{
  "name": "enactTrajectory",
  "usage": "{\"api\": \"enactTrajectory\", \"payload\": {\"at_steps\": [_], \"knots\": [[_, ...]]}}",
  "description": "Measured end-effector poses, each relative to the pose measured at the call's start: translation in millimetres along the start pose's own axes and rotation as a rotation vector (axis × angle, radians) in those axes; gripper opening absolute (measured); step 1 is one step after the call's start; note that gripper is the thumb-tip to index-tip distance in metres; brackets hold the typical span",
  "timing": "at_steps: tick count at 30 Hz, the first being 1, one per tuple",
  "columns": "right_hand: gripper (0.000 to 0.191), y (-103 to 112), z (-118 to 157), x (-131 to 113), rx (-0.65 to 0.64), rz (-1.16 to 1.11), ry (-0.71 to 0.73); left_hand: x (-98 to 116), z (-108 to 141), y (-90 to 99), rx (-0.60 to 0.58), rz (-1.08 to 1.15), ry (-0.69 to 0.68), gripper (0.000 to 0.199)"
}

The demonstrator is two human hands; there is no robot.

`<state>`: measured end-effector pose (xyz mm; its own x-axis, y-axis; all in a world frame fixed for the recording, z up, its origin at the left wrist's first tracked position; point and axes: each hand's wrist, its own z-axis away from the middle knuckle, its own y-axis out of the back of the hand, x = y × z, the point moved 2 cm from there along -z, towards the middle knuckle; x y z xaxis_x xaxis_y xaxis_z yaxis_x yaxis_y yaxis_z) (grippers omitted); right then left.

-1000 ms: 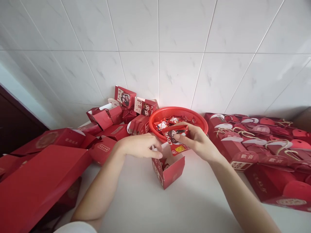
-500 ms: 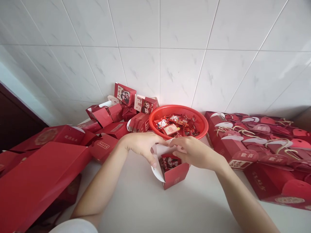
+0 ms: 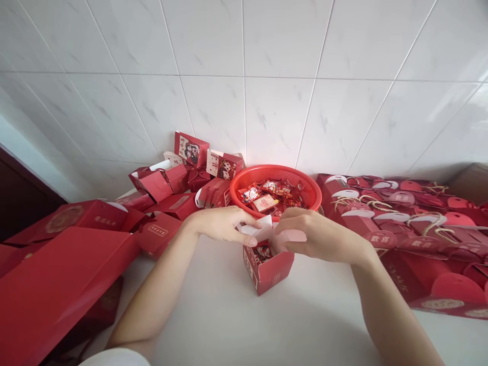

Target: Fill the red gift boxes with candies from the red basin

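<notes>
A small red gift box [image 3: 275, 274] stands with its top open on the white table in front of me. Wrapped sweets [image 3: 262, 252] show inside it. My left hand [image 3: 224, 224] pinches the white-lined flap at the box's left and back edge between thumb and fingers. On the opposite side my right hand [image 3: 320, 235] has its thumb and fingers around the right flap [image 3: 296, 235]. Just behind the box sits a red plastic basket [image 3: 237, 182], holding more wrapped sweets and a pale packet [image 3: 266, 203].
Red boxes [image 3: 162, 184] are heaped at the left, with a large red box [image 3: 64, 279] nearest me. Rows of closed red boxes with rope handles [image 3: 412, 213] fill the right. A white tiled wall [image 3: 213, 112] stands behind. The white table [image 3: 229, 320] lies in front.
The left flap has been brought up from its outward-hanging position, uncovering the box's printed left side. My right hand has moved slightly right, with the right flap now showing beside it.
</notes>
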<state>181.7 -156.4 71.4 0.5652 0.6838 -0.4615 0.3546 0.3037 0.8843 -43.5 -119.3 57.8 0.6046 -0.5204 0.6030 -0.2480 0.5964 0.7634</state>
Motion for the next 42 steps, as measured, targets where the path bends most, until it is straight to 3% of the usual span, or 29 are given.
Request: {"api": "enactTrajectory", "payload": {"at_steps": [3,6,9,12,15,18,23,28,32,36,42], "knots": [[0.014,-2.7,1.6,0.6,-0.073,0.041,-0.019,4.9,2.3,0.9,-0.019,-0.017,0.009,0.053],[0.006,-6.0,0.1,7.2,-0.046,0.126,-0.164,11.3,5.0,2.6,0.056,-0.077,0.007,0.058],[0.008,-11.8,-4.8,11.9,-0.04,0.198,-0.247,18.2,2.7,-0.5,0.089,-0.082,-0.06,0.04],[0.01,-19.5,-11.8,12.8,-0.066,0.233,-0.268,20.5,-5.1,-10.2,-0.033,0.016,-0.111,0.022],[0.013,-24.5,-16.4,13.4,-0.086,0.228,-0.251,14.5,-11.7,-18.3,-0.157,0.088,-0.071,0.031],[0.008,-23.0,-15.5,12.8,-0.089,0.138,-0.155,5.9,-13.6,-19.1,-0.195,0.165,-0.058,0.043],[0.018,-12.5,-6.9,7.6,-0.028,-0.115,-0.019,1.2,-18.2,-13.7,-0.059,0.075,0.005,0.025],[0.005,-16.8,-4.0,4.3,-0.164,-0.148,0.002,7.1,-23.5,-15.6,0.05,-0.199,0.204,0.034],[0.006,-18.8,-4.3,4.0,-0.2,-0.161,0.016,11.9,-24.1,-17.9,0.041,-0.177,0.153,0.029],[0.01,-11.9,-1.0,8.1,-0.132,-0.197,0.024,10.5,-28.1,-21.6,-0.037,-0.059,0.041,0.028],[0.014,-7.1,8.9,12.4,-0.025,-0.043,-0.117,7.7,-31.8,-27.1,-0.021,-0.069,0.099,0.035]]}}
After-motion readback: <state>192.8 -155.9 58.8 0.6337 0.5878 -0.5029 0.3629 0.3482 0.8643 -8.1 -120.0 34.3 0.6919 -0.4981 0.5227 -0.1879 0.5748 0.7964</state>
